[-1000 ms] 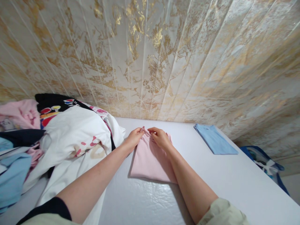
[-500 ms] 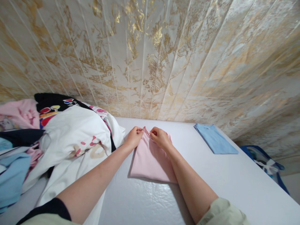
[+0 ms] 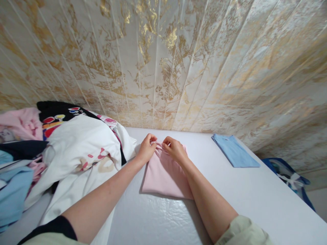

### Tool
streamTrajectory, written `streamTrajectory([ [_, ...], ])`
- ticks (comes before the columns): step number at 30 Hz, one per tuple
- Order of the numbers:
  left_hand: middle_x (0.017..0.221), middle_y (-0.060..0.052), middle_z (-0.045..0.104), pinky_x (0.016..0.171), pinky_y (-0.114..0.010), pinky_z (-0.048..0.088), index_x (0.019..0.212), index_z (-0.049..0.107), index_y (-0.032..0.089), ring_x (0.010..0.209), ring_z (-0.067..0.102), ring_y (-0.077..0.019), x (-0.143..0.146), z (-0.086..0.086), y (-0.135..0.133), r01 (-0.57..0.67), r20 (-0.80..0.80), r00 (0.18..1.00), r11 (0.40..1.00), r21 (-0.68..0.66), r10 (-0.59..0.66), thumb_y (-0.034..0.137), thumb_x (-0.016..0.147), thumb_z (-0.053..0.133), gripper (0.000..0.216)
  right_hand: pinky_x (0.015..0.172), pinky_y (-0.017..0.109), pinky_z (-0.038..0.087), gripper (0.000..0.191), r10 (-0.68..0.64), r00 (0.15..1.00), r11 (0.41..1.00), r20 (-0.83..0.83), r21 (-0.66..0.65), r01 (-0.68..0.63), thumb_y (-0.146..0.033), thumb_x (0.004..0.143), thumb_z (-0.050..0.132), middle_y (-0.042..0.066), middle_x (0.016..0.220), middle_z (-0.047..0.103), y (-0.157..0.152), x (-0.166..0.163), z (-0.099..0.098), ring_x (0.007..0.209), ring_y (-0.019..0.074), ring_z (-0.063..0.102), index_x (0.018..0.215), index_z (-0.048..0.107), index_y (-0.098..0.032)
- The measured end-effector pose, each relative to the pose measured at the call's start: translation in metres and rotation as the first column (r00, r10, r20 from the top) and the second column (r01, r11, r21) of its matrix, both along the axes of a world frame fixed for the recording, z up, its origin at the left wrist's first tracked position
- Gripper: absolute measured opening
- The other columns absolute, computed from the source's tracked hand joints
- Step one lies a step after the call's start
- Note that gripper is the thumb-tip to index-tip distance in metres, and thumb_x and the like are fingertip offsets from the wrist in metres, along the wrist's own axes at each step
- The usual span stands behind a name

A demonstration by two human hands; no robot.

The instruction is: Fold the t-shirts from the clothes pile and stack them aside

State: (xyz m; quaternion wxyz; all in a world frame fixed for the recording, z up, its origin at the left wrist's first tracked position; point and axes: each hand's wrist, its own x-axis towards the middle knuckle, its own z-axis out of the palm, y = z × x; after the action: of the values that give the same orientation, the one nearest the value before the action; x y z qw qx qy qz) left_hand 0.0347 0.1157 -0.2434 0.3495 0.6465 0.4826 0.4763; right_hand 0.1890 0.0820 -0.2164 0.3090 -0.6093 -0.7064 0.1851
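Note:
A folded pink garment (image 3: pixel 163 177) lies in the middle of the white table (image 3: pixel 230 204). Both hands are at its far edge. My left hand (image 3: pixel 146 149) pinches the far left corner of the pink cloth, fingers closed on it. My right hand (image 3: pixel 173 149) grips the same far edge just to the right, also closed on the cloth. The fabric bunches up a little between the two hands.
A heap of unfolded clothes (image 3: pixel 58 149), white, pink, black and blue, fills the table's left side. A folded light blue garment (image 3: pixel 233 151) lies at the far right by the gold-patterned wall (image 3: pixel 163 61). A blue bag (image 3: pixel 288 177) sits beyond the right edge.
Both hands have drawn closer together at the far edge of the pink garment, and the cloth between them has gathered slightly. The arms have barely shifted.

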Motion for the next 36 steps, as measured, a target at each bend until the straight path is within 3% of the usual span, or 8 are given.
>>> streamTrajectory([
  [9,0.086,-0.001,0.062,0.081,-0.029,0.046,0.087,0.054,0.02,0.083,0.06,-0.0154,0.0,0.004,-0.002,-0.046,-0.001,0.999,0.997,0.06,0.046,0.009,0.075,0.044,0.019,0.063,0.022,0.035,0.011,-0.094,0.996,0.995,0.009,0.041,0.094,-0.021,0.083,0.048,-0.001,0.08,0.066,0.006,0.006,-0.008,0.068,0.0127,0.055,0.081,0.059,-0.022],
  [13,0.086,-0.001,0.063,0.078,-0.028,0.047,0.084,0.055,0.02,0.078,0.06,-0.0146,-0.001,0.004,-0.001,-0.049,0.047,0.998,0.999,-0.015,0.05,0.011,0.075,0.048,0.014,0.064,0.023,0.037,0.012,-0.054,0.996,0.994,-0.068,0.095,0.06,-0.023,0.084,0.049,-0.001,0.079,0.065,0.007,0.005,-0.003,0.066,0.0124,0.054,0.082,0.06,-0.021],
  [18,0.076,0.0,0.062,0.066,-0.027,0.047,0.088,0.057,0.019,0.068,0.06,-0.0144,-0.001,-0.001,-0.001,0.023,0.213,0.977,0.984,-0.176,0.015,0.023,0.077,0.052,0.014,0.07,0.024,0.039,0.014,0.177,0.978,0.983,-0.111,0.078,-0.169,-0.024,0.084,0.051,0.002,0.084,0.068,0.0,-0.008,0.0,0.077,0.0142,0.059,0.086,0.065,-0.02],
  [21,0.079,-0.001,0.063,0.065,-0.026,0.047,0.089,0.057,0.019,0.073,0.062,-0.0156,-0.001,-0.001,-0.003,0.085,0.303,0.953,0.967,-0.241,-0.008,0.034,0.077,0.055,0.019,0.07,0.025,0.038,0.015,0.166,0.985,0.986,-0.037,0.032,-0.165,-0.028,0.08,0.059,0.002,0.09,0.068,-0.002,-0.012,-0.003,0.08,0.0161,0.058,0.092,0.064,-0.021],
  [24,0.085,-0.002,0.065,0.066,-0.025,0.047,0.088,0.058,0.02,0.079,0.063,-0.0165,0.001,0.0,-0.004,0.134,0.339,0.94,0.95,-0.282,-0.032,0.041,0.079,0.053,0.023,0.061,0.024,0.033,0.008,0.128,0.992,0.992,0.017,-0.016,-0.128,-0.028,0.078,0.058,-0.002,0.072,0.061,-0.001,-0.011,-0.006,0.066,0.0142,0.052,0.078,0.06,-0.021],
  [27,0.091,-0.002,0.066,0.071,-0.027,0.048,0.092,0.058,0.021,0.085,0.064,-0.0168,0.001,0.0,-0.005,0.171,0.371,0.927,0.94,-0.295,-0.052,0.041,0.081,0.049,0.025,0.058,0.023,0.029,0.014,0.14,0.985,0.99,-0.101,-0.01,-0.142,-0.026,0.079,0.05,-0.004,0.063,0.052,0.003,-0.007,-0.008,0.062,0.0119,0.046,0.066,0.051,-0.02],
  [30,0.088,-0.003,0.067,0.073,-0.028,0.047,0.092,0.059,0.02,0.083,0.064,-0.0177,0.0,-0.004,-0.003,0.108,0.287,0.958,0.943,-0.316,-0.013,0.036,0.078,0.05,0.023,0.056,0.022,0.028,0.018,0.122,0.96,0.99,-0.253,-0.031,-0.134,-0.031,0.078,0.048,-0.005,0.061,0.045,0.008,-0.004,-0.012,0.059,0.0109,0.041,0.063,0.046,-0.021],
  [36,0.083,-0.005,0.068,0.08,-0.032,0.047,0.079,0.06,0.019,0.082,0.063,-0.0201,0.0,-0.008,0.0,0.035,0.066,0.998,0.982,-0.188,-0.023,0.029,0.074,0.056,0.012,0.049,0.022,0.024,0.024,0.045,0.85,0.975,-0.524,-0.163,-0.152,-0.045,0.075,0.055,-0.008,0.057,0.041,0.009,-0.005,-0.016,0.05,0.0091,0.032,0.077,0.052,-0.021],
])
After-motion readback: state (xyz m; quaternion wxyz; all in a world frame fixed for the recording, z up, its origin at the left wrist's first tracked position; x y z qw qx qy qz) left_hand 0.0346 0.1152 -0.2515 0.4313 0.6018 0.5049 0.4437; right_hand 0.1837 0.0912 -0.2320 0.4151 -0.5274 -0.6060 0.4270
